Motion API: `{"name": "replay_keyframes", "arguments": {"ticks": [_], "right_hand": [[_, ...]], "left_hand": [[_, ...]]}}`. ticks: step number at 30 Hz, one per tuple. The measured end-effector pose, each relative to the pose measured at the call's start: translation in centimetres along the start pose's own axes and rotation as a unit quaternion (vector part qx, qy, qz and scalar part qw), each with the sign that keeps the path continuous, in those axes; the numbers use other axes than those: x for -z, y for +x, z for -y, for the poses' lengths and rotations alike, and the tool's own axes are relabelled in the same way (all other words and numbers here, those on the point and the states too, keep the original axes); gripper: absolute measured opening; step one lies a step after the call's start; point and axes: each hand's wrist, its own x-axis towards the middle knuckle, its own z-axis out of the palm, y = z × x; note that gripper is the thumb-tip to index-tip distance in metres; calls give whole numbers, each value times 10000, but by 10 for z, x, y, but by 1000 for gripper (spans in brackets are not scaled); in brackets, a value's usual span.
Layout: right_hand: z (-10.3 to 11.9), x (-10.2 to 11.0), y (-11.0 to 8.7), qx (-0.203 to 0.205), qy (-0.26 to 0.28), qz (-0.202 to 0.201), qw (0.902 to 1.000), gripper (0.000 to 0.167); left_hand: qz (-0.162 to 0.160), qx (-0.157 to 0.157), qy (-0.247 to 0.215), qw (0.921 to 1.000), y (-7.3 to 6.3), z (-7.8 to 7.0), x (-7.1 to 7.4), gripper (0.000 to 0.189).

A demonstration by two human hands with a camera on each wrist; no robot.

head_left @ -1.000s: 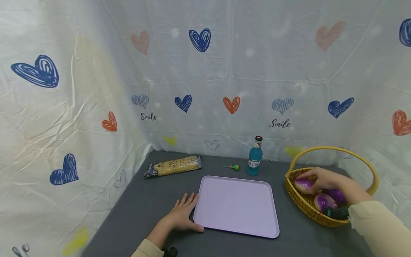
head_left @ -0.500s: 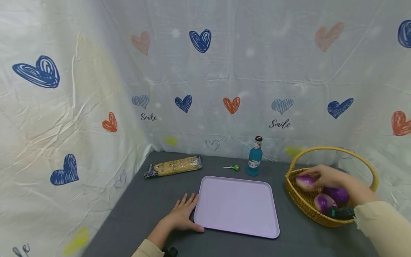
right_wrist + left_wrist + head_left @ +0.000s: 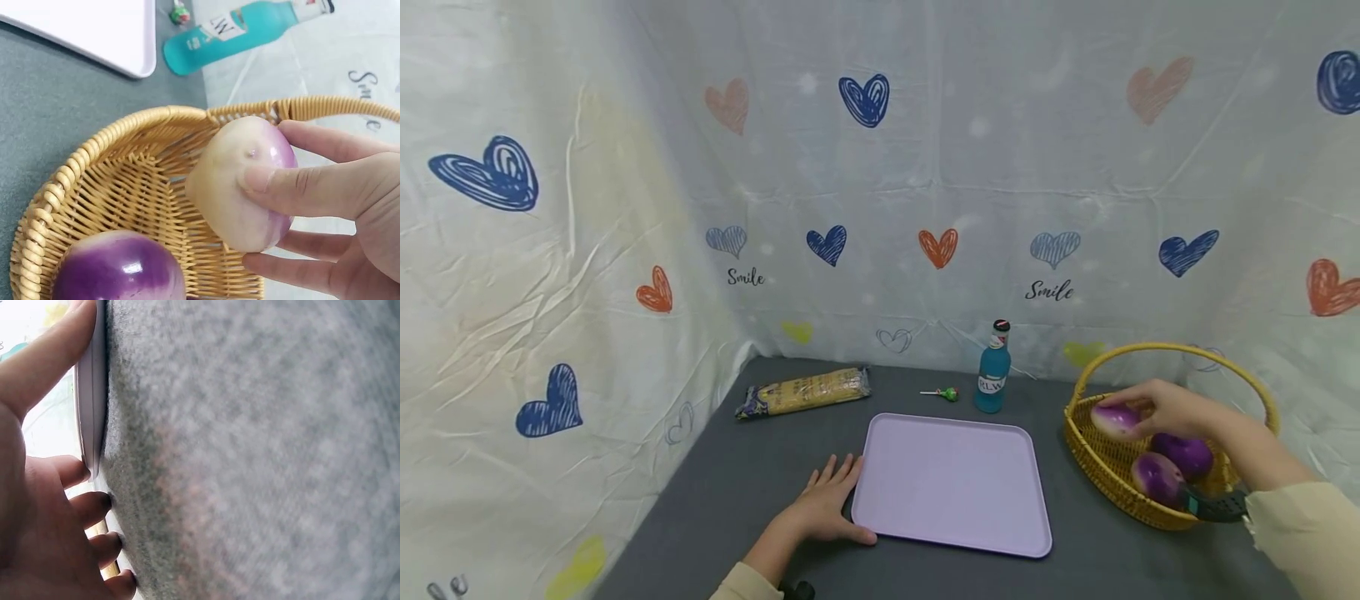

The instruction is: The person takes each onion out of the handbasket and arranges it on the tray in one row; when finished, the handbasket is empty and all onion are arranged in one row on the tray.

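My right hand [image 3: 1165, 410] holds a purple-and-white turnip [image 3: 240, 181] between thumb and fingers, at the far left side of the wicker basket [image 3: 1108, 477]. In the right wrist view the turnip overlaps the basket's rim. Two more turnips lie inside: one [image 3: 1157, 477] near the front and a darker purple one [image 3: 1183, 454] behind it. My left hand [image 3: 826, 506] rests on the table with fingers spread. Its thumb and index finger touch the left edge of the lilac tray [image 3: 951, 483], as the left wrist view [image 3: 90, 394] also has it.
A blue bottle [image 3: 993, 371] stands behind the tray, with a green lollipop [image 3: 951, 393] to its left. At the back left lies a long yellow packet [image 3: 805, 392]. The basket's tall handle [image 3: 1172, 347] arches over it. A cloth printed with hearts hangs behind the table.
My right hand has lifted the turnip a little up from the basket's inside, and the forearm has shifted right. My left hand stays at the tray's edge.
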Motion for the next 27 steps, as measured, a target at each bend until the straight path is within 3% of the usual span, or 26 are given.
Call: {"name": "replay_keyframes", "arguments": {"ticks": [6, 11, 15, 20, 27], "right_hand": [[13, -1, -3, 278, -555, -328, 9975, 46], [23, -4, -9, 256, -662, -485, 9963, 49], [30, -7, -11, 501, -846, -686, 9928, 50], [42, -11, -9, 789, -804, -824, 9902, 51], [52, -17, -4, 829, -578, -724, 9922, 50]], "left_hand": [[-53, 112, 183, 9998, -1, 0, -1, 126], [-70, 104, 222, 9997, 1, -1, -1, 126], [-91, 88, 185, 9997, 3, -2, -1, 126], [-157, 115, 222, 9996, 2, -2, -1, 124], [-170, 115, 229, 9995, 3, 0, -3, 125]]}}
